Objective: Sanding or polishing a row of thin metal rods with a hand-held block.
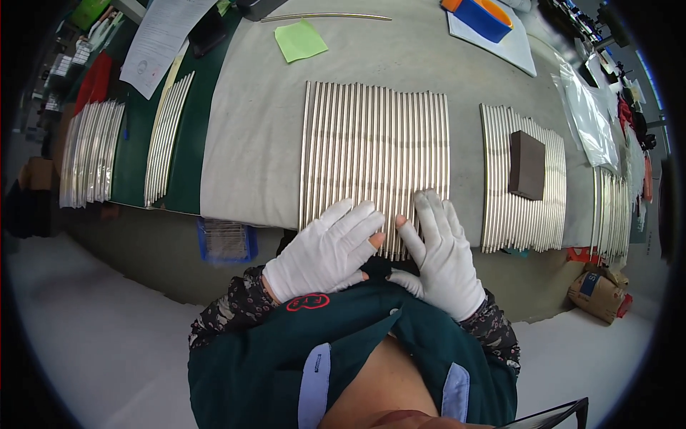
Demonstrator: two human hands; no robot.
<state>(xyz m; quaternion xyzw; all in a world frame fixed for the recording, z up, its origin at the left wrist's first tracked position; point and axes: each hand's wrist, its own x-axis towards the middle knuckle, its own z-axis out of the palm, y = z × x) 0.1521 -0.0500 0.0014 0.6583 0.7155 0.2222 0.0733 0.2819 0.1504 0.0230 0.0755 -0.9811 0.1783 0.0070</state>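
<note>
A row of thin, shiny metal rods (375,136) lies side by side in the middle of the grey-covered table, their near ends reaching its front edge. My left hand (325,247), in a white glove with bare tips on some fingers, rests flat over the near ends at the left. On the right, my gloved right hand (443,250) lies across the near ends with its fingers stretched out and slightly apart. Neither hand grips anything. The rod ends under my palms and fingers are hidden.
To the right, more rods (496,179) carry a dark brown block (527,164). Bundled rods (93,154) lie far left, beside another small group (168,139). A green paper note (300,41), a single rod (329,16) and a blue-orange tape dispenser (482,18) sit at the back.
</note>
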